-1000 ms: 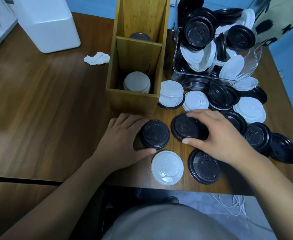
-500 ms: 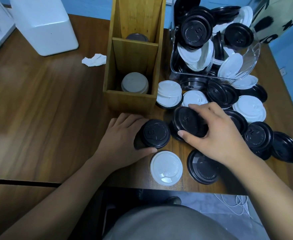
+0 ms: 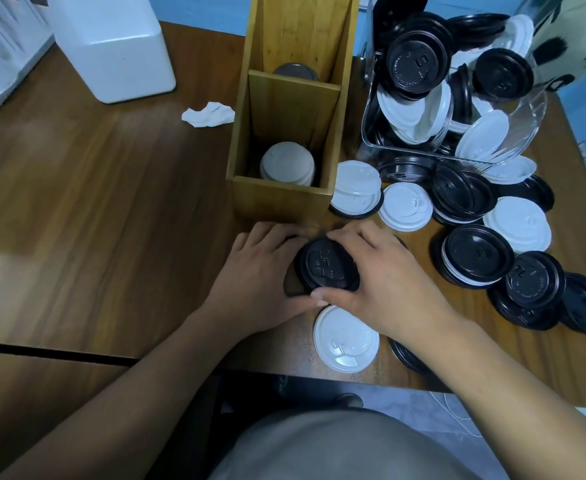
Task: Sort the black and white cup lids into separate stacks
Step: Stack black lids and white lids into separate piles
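On the brown wooden table [image 3: 77, 202], the left hand [image 3: 257, 271] curls round the left side of a small stack of round black plastic lids [image 3: 326, 265]. The stack sits between both hands, just in front of a tall wooden box [image 3: 277, 206]. The right hand [image 3: 388, 282] grips it too, fingers over the top, thumb on the near edge. A round white plastic lid [image 3: 346, 337] lies just below. A mixed pile of black and white lids [image 3: 475, 258] lies further right.

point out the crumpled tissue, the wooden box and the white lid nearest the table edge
crumpled tissue [image 3: 208, 114]: head view, middle of the wad
wooden box [image 3: 281, 201]: head view, its near front wall
white lid nearest the table edge [image 3: 346, 339]: head view, centre of its top
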`<action>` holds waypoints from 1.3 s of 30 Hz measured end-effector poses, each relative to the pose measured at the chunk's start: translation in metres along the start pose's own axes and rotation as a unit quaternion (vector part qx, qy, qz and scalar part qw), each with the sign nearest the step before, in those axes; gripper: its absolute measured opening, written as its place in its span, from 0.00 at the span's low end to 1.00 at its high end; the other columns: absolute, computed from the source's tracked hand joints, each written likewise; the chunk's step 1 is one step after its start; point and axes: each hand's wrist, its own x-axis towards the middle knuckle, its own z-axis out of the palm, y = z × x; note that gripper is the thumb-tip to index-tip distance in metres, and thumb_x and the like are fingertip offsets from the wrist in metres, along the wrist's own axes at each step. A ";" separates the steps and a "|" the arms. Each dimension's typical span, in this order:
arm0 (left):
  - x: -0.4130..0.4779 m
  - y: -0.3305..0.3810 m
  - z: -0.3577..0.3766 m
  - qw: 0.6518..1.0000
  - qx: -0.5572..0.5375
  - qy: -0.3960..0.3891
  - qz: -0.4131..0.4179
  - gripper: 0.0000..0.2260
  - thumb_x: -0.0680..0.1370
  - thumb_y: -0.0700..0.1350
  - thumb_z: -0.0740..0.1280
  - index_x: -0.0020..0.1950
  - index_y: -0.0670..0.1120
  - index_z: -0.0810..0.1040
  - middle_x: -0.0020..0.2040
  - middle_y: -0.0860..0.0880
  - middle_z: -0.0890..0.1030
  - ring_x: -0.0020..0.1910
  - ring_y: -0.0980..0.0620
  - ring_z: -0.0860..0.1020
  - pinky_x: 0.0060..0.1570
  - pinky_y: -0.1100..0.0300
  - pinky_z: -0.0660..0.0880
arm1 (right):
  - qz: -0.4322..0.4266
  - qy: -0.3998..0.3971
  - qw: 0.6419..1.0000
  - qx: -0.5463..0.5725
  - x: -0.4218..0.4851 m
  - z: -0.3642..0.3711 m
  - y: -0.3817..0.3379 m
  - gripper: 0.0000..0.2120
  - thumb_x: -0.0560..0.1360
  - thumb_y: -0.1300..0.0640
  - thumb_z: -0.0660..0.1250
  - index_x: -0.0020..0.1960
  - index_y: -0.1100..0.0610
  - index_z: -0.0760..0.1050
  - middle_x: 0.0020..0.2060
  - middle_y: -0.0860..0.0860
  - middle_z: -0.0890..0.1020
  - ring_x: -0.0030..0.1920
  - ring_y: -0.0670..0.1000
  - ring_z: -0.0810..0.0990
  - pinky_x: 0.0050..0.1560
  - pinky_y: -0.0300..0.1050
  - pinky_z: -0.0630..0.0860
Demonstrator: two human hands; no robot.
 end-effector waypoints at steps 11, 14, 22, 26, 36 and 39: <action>-0.001 0.002 -0.005 1.000 0.006 -0.020 0.004 0.42 0.68 0.74 0.68 0.74 0.50 0.72 0.70 0.55 0.74 0.68 0.50 0.71 0.62 0.51 0.69 | 0.019 0.057 0.993 -0.103 0.005 0.006 -0.003 0.38 0.69 0.22 0.56 0.65 0.48 0.77 0.55 0.44 0.82 0.59 0.51 0.75 0.51 0.47 0.60; -0.003 0.004 -0.004 1.000 0.011 -0.004 0.010 0.40 0.71 0.73 0.67 0.74 0.48 0.73 0.69 0.53 0.76 0.68 0.49 0.73 0.62 0.50 0.70 | 0.008 0.040 0.994 -0.098 0.005 0.006 0.000 0.38 0.71 0.22 0.54 0.68 0.47 0.74 0.57 0.42 0.81 0.64 0.49 0.72 0.55 0.48 0.59; -0.002 0.006 -0.002 0.999 0.001 -0.009 0.041 0.42 0.73 0.70 0.70 0.77 0.43 0.69 0.72 0.46 0.75 0.71 0.46 0.72 0.74 0.51 0.66 | 0.020 0.110 0.992 0.054 -0.026 -0.013 0.051 0.25 0.76 0.50 0.73 0.71 0.52 0.73 0.66 0.47 0.77 0.67 0.51 0.72 0.70 0.48 0.68; 0.008 0.005 -0.002 0.997 -0.024 -0.057 0.051 0.43 0.73 0.69 0.70 0.79 0.44 0.66 0.74 0.46 0.74 0.73 0.47 0.70 0.75 0.53 0.64 | 0.005 0.033 0.999 0.027 -0.021 -0.015 0.066 0.30 0.72 0.50 0.77 0.72 0.51 0.73 0.67 0.47 0.76 0.69 0.50 0.70 0.71 0.41 0.61; 0.014 0.003 -0.003 0.995 -0.059 -0.075 0.021 0.45 0.68 0.68 0.75 0.79 0.49 0.67 0.73 0.51 0.74 0.73 0.54 0.68 0.73 0.63 0.59 | 0.068 0.086 0.989 0.097 -0.028 -0.025 0.060 0.31 0.66 0.46 0.81 0.65 0.47 0.73 0.56 0.37 0.74 0.57 0.41 0.71 0.59 0.31 0.66; 0.014 0.002 -0.003 0.994 -0.066 -0.080 0.018 0.47 0.67 0.68 0.76 0.79 0.49 0.66 0.73 0.53 0.74 0.74 0.54 0.68 0.73 0.62 0.59 | 0.054 0.074 0.979 0.180 -0.031 -0.035 0.047 0.35 0.66 0.53 0.83 0.66 0.40 0.69 0.62 0.40 0.77 0.61 0.38 0.75 0.65 0.30 0.68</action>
